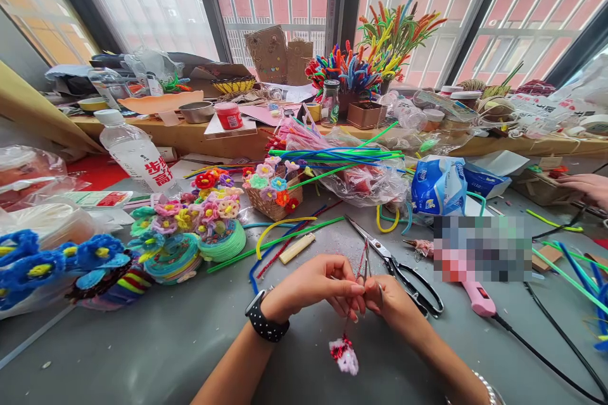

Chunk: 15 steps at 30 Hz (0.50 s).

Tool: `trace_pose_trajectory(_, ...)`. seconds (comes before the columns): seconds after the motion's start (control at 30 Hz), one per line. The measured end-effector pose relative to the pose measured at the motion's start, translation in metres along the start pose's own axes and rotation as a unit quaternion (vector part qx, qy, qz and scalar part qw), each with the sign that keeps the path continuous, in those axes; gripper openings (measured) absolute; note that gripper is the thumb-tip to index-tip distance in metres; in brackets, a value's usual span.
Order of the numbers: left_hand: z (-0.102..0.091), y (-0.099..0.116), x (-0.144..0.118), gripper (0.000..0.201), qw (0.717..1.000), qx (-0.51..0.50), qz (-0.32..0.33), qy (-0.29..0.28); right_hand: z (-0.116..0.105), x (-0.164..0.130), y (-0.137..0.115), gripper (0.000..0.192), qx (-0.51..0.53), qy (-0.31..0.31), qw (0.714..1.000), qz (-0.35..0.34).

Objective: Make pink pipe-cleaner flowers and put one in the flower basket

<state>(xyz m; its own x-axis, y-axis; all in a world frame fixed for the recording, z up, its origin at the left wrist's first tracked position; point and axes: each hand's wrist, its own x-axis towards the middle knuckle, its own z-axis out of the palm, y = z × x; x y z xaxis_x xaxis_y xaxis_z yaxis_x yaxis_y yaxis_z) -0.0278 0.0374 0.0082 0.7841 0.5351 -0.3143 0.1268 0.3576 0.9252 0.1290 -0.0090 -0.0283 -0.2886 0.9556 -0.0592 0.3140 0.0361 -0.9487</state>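
Observation:
My left hand [317, 283] and my right hand [392, 300] meet above the grey table [142, 342], fingertips pinched together on a thin red pipe cleaner [360, 269]. Its upper end rises between the hands. Below them dangles a small red and white fuzzy piece [344, 354]. A black dotted watch [264, 321] sits on my left wrist. Black-handled scissors [399, 269] lie just beyond my right hand.
Pipe-cleaner flower pots [190, 234], a flower basket [273, 190] and blue flowers [57, 259] stand at left. A water bottle [135, 152], bagged pipe cleaners [346, 161], a blue tissue pack [437, 185] and a pink glue gun [475, 294] lie around. Another person's hand [586, 188] rests at far right.

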Motion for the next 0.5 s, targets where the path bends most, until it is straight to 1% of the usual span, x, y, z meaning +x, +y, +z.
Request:
trace_pose_trajectory(0.1,-0.0002,-0.0004,-0.0002,0.031,1.0,-0.003,0.008,-0.004,0.0001,-0.0008,-0.0014,0.07,0.012,0.009,1.0,-0.004)
trace_pose_trajectory(0.2,-0.0008,-0.0008,-0.0001,0.032,1.0,-0.01,0.008,0.006,0.0005,-0.0015,-0.0035,0.069,0.012,0.011,1.0,-0.003)
trace_pose_trajectory(0.33,-0.0023,0.0021,-0.0011,0.035,1.0,-0.012,-0.014,0.017,0.0012,-0.0013,-0.0037,0.068,0.003,0.001,1.0,-0.012)
trace_pose_trajectory(0.4,-0.0026,0.0048,-0.0024,0.034,0.999,-0.012,-0.026,0.014,0.0017,-0.0007,-0.0027,0.068,-0.01,0.01,1.0,-0.02)
trace_pose_trajectory(0.5,-0.0019,0.0085,-0.0044,0.033,0.999,-0.022,-0.025,0.009,0.0022,0.0004,-0.0005,0.069,-0.038,0.032,0.999,-0.018)
